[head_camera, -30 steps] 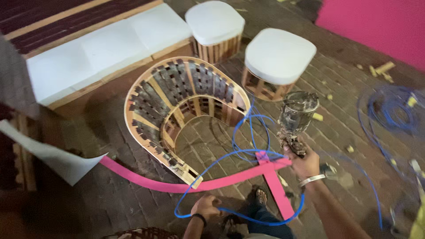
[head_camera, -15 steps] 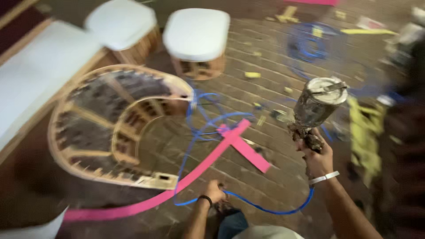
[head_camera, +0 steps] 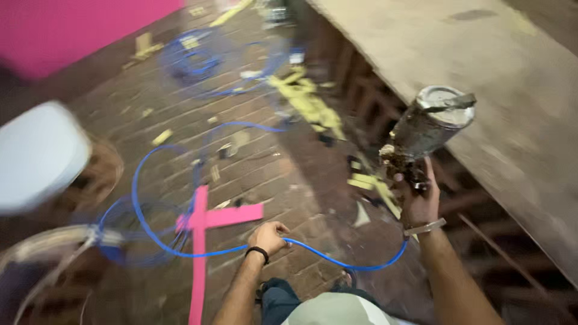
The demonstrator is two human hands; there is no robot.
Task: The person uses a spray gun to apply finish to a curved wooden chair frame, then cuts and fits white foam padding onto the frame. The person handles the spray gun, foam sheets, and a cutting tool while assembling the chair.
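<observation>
Hands first: the right hand (head_camera: 418, 201) grips a spray gun (head_camera: 424, 135) by its handle, fingers wrapped tight, with the metal cup (head_camera: 435, 120) tilted up and away over the brick floor (head_camera: 253, 150). The left hand (head_camera: 269, 236) is closed around the blue hose (head_camera: 180, 250), fingers curled fully about it, low and in front of the body.

The hose runs from the left hand in a wide loop across the floor, passes over the pink strips (head_camera: 201, 229), and sweeps back under the right wrist toward the gun.

Hazards, as judged from this view:
- Loops of hose lie close to the feet; a step into a loop could trip the person or jerk the gun.
- The cup is tilted; if its lid is loose, contents could spill.
- Crusted residue sits around the gun body and may foul the trigger.
- Yellow scraps (head_camera: 307, 102) litter the floor and could slip underfoot.

Limits of the view: motion blur softens everything. The white stool (head_camera: 36, 153) and a curved frame (head_camera: 36, 265) at lower left are cut off. The hose joint at the gun is hidden behind the wrist. A second hose coil (head_camera: 192, 60) further off is indistinct.
</observation>
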